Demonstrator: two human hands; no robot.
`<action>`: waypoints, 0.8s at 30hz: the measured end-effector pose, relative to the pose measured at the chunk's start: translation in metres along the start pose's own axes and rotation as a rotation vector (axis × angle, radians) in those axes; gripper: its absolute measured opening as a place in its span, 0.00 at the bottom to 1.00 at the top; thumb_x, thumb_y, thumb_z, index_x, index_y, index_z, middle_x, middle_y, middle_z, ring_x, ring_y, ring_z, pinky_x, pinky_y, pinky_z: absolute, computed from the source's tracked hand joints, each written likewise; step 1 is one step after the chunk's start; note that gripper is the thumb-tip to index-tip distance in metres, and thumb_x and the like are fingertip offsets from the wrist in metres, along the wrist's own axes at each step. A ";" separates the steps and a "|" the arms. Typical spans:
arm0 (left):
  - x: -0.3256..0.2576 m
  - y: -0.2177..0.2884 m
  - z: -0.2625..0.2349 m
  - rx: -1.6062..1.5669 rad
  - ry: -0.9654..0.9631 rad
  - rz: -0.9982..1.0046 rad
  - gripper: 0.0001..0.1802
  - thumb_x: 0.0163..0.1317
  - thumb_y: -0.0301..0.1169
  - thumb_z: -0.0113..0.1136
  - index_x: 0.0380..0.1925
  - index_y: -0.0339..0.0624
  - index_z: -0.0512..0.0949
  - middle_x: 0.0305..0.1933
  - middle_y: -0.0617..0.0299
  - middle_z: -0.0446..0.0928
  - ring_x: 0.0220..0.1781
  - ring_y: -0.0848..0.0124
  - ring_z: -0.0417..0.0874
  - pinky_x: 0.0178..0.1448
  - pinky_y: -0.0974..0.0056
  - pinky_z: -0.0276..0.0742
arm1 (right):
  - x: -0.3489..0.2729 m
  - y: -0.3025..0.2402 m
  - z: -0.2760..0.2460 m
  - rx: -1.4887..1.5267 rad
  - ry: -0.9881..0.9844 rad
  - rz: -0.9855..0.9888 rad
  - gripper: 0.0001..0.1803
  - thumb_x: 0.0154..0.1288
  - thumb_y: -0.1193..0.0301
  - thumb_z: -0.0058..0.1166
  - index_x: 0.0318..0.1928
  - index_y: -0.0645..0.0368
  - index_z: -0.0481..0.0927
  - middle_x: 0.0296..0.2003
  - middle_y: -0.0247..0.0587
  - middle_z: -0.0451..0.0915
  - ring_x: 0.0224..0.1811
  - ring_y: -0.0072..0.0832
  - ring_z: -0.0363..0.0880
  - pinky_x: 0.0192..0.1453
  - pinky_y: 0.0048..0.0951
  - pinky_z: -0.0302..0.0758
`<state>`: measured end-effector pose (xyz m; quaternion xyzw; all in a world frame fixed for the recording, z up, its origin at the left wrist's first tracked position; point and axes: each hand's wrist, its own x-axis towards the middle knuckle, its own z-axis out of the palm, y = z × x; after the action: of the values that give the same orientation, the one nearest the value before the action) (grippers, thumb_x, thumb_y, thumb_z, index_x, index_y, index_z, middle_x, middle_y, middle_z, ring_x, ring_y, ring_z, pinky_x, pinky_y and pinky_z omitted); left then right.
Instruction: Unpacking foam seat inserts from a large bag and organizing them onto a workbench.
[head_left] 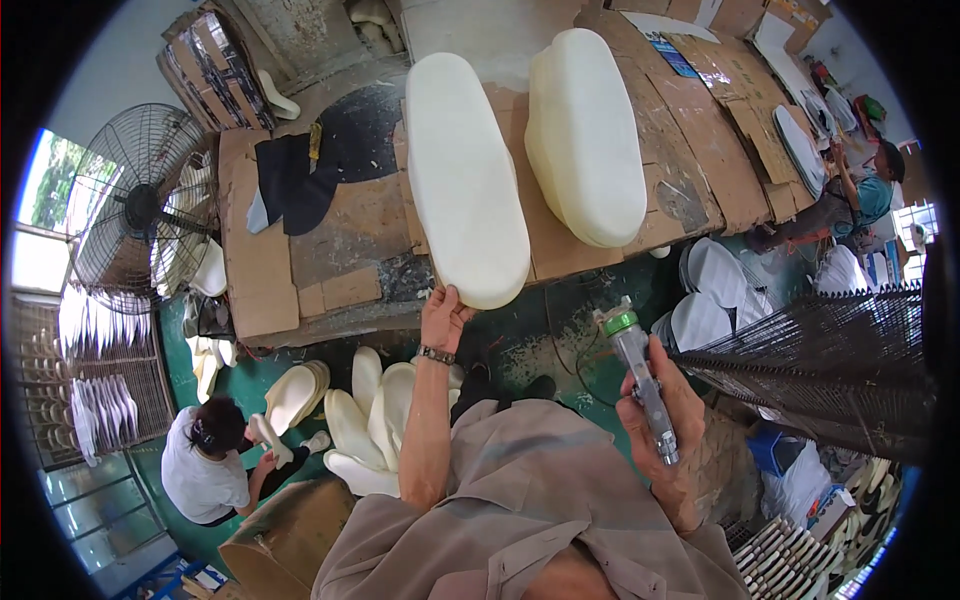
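A long stack of cream, sole-shaped foam pieces lies on the cardboard-covered table, its near end sticking out past the edge. My left hand grips that near end, thumb on the rim and fingers curled. To the right lies a second cream stack, its layers showing along the left side. Off the table's front edge, my right hand is wrapped around a grey metal spray gun with a green ring near its tip. The tip points away from me, toward the table. Part of the gun's body is hidden by the fingers.
Cardboard sheets and black material cover the table's left side. A big fan stands beyond. Cream soles lie on the floor near a seated person. A dark rack stands right; another person works at the far right.
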<state>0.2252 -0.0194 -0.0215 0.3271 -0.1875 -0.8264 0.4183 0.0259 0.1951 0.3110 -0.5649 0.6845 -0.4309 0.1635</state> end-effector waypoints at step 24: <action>-0.002 -0.012 -0.011 -0.130 -0.054 0.037 0.11 0.75 0.34 0.53 0.51 0.43 0.76 0.54 0.60 0.82 0.55 0.65 0.84 0.56 0.56 0.85 | -0.068 0.022 -0.028 -0.074 0.116 0.082 0.33 0.67 0.61 0.63 0.64 0.73 0.73 0.32 0.44 0.81 0.31 0.26 0.80 0.36 0.27 0.77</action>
<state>0.2265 -0.0114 -0.0358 0.2734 -0.1507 -0.8375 0.4484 0.0133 0.2686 0.2917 -0.5159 0.7309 -0.4303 0.1201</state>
